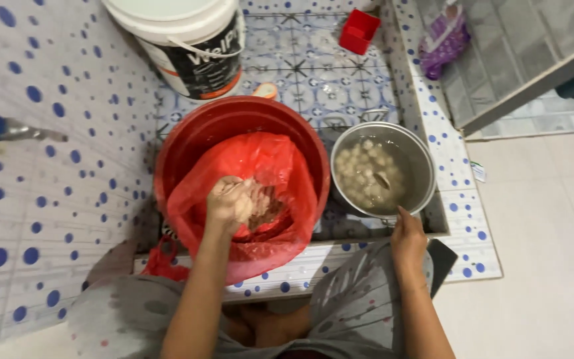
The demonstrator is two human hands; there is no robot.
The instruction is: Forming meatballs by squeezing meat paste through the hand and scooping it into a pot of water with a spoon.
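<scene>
My left hand (232,201) is down inside a red plastic bag (287,179) that lines a red basin (234,113); the fingers are closed around a lump of pale, sticky paste. My right hand (408,234) rests at the near rim of a round metal pot (420,156). The pot holds cloudy water with several pale balls (360,169) and a spoon (384,181) standing in it. Whether the right fingers pinch anything I cannot tell.
A white bucket (187,40) stands behind the basin. A red cup (359,30) and a purple bag (443,41) lie at the back right. Blue-dotted tiled kerbs enclose the wet floor; a tap (8,129) juts from the left wall. My knees are at the near kerb.
</scene>
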